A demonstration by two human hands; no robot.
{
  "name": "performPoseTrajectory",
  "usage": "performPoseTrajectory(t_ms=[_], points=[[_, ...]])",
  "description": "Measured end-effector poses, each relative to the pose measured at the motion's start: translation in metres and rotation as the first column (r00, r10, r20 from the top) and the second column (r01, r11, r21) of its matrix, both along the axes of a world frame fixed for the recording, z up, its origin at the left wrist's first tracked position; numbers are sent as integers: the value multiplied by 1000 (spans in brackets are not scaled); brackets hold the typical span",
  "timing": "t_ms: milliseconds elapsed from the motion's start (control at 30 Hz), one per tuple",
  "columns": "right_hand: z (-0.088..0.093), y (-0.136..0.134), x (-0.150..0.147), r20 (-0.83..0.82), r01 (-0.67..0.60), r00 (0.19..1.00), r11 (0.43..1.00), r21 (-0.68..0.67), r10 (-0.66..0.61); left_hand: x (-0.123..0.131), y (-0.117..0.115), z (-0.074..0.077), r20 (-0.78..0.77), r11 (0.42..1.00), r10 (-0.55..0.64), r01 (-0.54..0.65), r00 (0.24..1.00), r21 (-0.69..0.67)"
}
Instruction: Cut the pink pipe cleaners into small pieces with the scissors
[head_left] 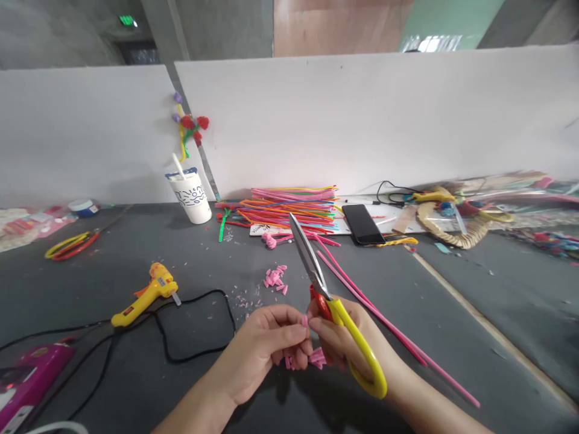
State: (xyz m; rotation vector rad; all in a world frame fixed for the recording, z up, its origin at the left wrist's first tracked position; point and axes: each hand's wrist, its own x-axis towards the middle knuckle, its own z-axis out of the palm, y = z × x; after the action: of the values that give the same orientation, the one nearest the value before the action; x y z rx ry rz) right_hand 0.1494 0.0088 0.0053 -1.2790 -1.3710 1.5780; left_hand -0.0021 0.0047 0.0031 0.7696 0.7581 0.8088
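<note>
My left hand [266, 346] pinches a short pink piece [304, 320] of fuzzy stem between thumb and fingers. My right hand [348, 343] touches the same piece with its fingertips while its fingers pass through the yellow handle of the scissors [332, 304]. The scissor blades are closed and point up and away from me. A few more pink bits [312, 359] lie under my hands. A small pile of cut pink pieces [275, 278] sits on the grey table a little farther out. Long pink stems [389, 328] run diagonally past my right hand.
A yellow glue gun [145, 295] with a black cord [199, 325] lies to the left. At the back stand a white cup [192, 196], a stack of coloured stems [289, 211], a black phone [362, 224] and craft clutter [456, 220]. A pink box [27, 377] sits near left.
</note>
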Motion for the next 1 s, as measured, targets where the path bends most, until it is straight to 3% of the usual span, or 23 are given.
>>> performPoseTrajectory(t_ms=[367,667,733,833,900,1000], points=[[2,-1,1,-29,-20,999,999,-30,20,3,0,0,-92,997,-77,76,993,-14],[5,-1,0,102,18,995,998,58,-24,8,-2,-1,-278,981,25,30,960,192],[4,0,2,175,-9,984,988,157,-19,7,-1,-2,-276,984,72,-23,958,178],[1,0,8,352,-86,935,944,318,-34,0,5,-1,-229,960,253,-215,940,177],[-1,-1,10,498,-164,865,905,392,-59,-8,9,2,-175,918,376,-340,910,204],[-3,-3,9,651,-287,749,825,486,-124,-19,14,7,-114,869,467,-432,877,240]])
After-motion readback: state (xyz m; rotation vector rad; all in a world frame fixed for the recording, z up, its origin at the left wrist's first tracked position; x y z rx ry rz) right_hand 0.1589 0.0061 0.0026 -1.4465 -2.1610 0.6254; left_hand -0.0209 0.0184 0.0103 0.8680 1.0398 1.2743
